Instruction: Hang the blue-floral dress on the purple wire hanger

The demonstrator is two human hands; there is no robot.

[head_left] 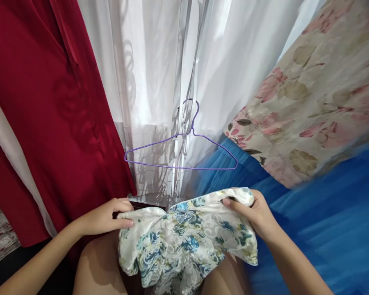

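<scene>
At six o'clock, in front of the bare legs (98,266), holds a garment (184,241) spread out sideways. Grips one end at eight o'clock with the left hand (106,217), pressing the thumb to the front face and setting the other fingers at the top edge and behind. Grips the opposite end at four o'clock with the right hand (260,213), laying the thumb inward over the front and hiding the other fingers behind the cloth. Shows white cloth printed with blue and green flowers, gathered in ruffles through the middle and notched at the top edge. Cannot tell about contact between the lower edge and the legs.

Faces a purple hanger (206,168) near the centre, just above the garment and apart from it, hung by its hook at a slim white stand (196,65) rising to twelve o'clock. Has a white curtain (147,82) behind both, marked with curled shadows.

Has a red cloth (49,102) hanging at ten o'clock, reaching down to near the left hand. Meets, at two o'clock, a beige cloth (289,123) with pink flowers, overlapping a blue cloth (320,233) spread from three to five o'clock, behind the right arm (292,254). Has a black surface (60,278) at eight o'clock, beneath the left arm (46,254), with a speckled patch (0,237) farther out.
</scene>
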